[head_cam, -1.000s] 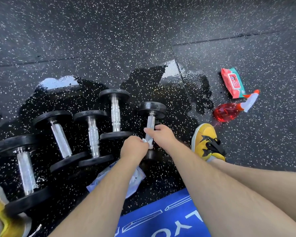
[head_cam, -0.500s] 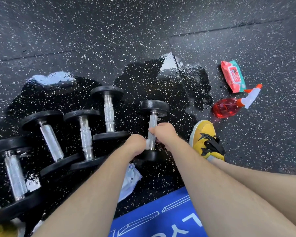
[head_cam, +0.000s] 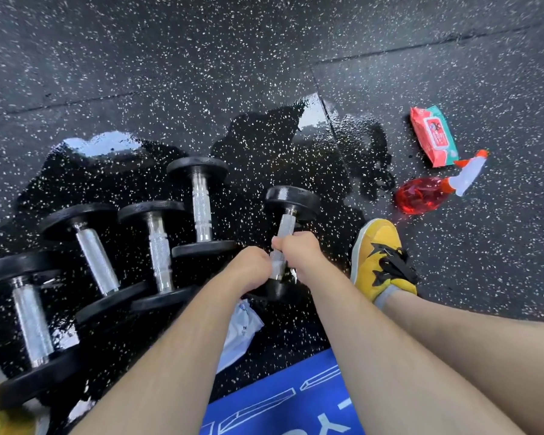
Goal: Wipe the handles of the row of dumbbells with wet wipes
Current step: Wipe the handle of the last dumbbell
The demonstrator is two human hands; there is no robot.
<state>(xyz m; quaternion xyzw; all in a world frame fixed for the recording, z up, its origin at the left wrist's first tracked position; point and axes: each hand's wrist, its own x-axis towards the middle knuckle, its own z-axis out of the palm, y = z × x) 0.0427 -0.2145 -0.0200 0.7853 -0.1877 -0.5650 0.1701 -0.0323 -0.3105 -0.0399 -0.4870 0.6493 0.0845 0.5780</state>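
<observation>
Five black dumbbells with knurled steel handles lie in a row on the wet floor. My hands are on the rightmost dumbbell. My right hand is curled round the middle of its handle. My left hand grips the handle's near end, just left of it. The bit of handle between my hands looks pale, and a white scrap of wet wipe shows beside it. The other dumbbells lie untouched to the left.
A red and teal wet wipe pack and a red spray bottle lie at the right. My yellow shoe stands beside the held dumbbell. A crumpled white wipe lies under my left forearm. A blue mat is nearest me. A puddle covers the floor.
Both hands have stayed on the rightmost handle. The dumbbell's far end has swung slightly to the right, and more bare handle shows between my hands. My view has drifted left.
</observation>
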